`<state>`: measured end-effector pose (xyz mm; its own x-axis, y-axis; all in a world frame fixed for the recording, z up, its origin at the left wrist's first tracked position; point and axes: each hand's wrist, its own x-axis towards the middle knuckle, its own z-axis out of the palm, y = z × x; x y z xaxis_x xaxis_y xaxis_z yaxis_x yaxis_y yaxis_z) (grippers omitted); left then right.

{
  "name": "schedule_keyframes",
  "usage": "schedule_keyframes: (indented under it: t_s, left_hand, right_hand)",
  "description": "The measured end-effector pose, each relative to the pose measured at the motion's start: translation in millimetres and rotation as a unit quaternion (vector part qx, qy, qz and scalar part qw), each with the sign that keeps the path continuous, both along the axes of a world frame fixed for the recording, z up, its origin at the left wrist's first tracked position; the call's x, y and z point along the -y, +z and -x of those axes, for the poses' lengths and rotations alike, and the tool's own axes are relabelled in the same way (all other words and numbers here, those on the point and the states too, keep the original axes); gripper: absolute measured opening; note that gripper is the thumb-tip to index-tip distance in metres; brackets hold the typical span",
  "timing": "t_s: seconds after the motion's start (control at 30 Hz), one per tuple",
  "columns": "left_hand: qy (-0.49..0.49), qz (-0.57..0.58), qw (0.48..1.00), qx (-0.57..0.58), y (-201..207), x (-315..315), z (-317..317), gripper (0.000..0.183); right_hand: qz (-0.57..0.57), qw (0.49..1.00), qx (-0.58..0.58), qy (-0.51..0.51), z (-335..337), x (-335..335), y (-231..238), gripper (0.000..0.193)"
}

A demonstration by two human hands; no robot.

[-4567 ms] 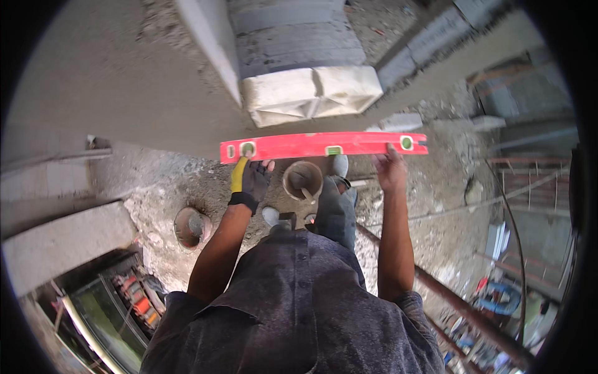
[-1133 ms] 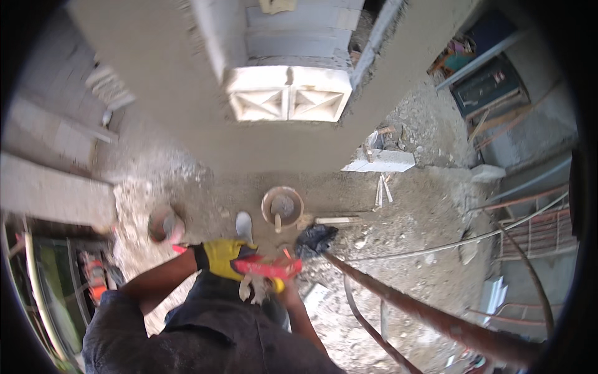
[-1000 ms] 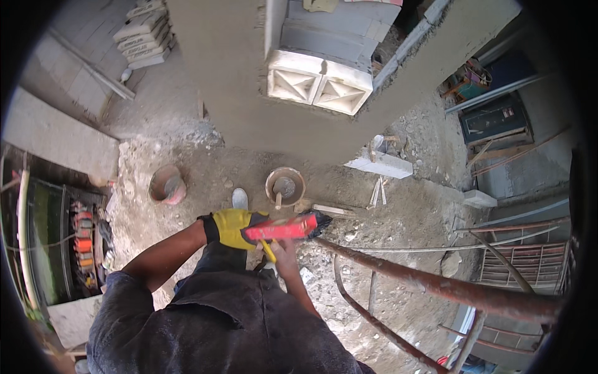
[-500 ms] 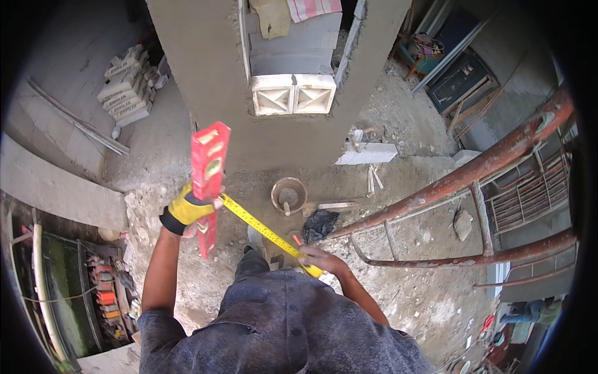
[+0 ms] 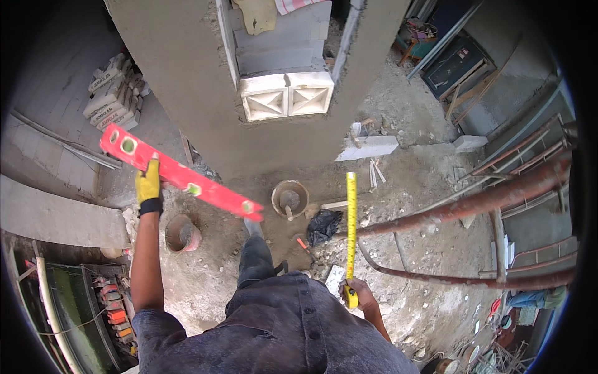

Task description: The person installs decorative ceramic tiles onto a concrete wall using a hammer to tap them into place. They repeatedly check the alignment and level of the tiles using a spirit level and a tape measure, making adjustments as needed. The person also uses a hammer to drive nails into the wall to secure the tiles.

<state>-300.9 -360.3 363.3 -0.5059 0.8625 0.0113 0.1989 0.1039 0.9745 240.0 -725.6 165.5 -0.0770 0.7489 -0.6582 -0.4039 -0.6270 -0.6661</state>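
Observation:
My left hand, in a yellow glove with a dark cuff, grips a long red spirit level near its upper left part. The level slants down to the right, in front of the plastered wall. My bare right hand is closed round the yellow case of a tape measure. Its yellow blade sticks straight up from the case, the free end touching nothing that I can see.
Two white vent blocks sit in the wall opening. On the rubble-strewn ground stand a mortar bowl and a bucket, with a black plastic bag nearby. Rusty scaffold pipes cross at right. Stacked sacks lie far left.
The level has swung from near upright to a slant, out to the left. My right hand has moved right with the tape measure, whose blade has left the level and now points up.

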Motion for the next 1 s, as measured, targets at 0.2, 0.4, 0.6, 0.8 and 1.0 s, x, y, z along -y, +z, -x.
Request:
schedule_keyframes:
  t_s: [0.2,0.4,0.6,0.8,1.0]
  left_hand:
    - [-0.092,0.191,0.818,0.534,-123,-69,-103,0.041]
    - [-0.125,0.219,0.764,0.594,-185,-165,-156,0.037]
    - [-0.154,0.204,0.748,0.613,-176,-256,-216,0.043]
    - [-0.187,0.195,0.726,0.632,-182,-288,-238,0.047]
    - [-0.129,0.217,0.759,0.601,-182,-302,-254,0.048]
  right_hand:
    - [0.018,0.987,-0.046,-0.155,30,-87,11,0.033]
    - [0.054,0.963,-0.004,-0.263,99,-198,78,0.032]
    - [0.063,0.953,0.134,-0.265,128,-292,125,0.028]
    - [0.091,0.941,0.24,-0.219,96,-320,139,0.028]
    - [0.106,0.929,0.307,-0.18,33,-351,152,0.027]
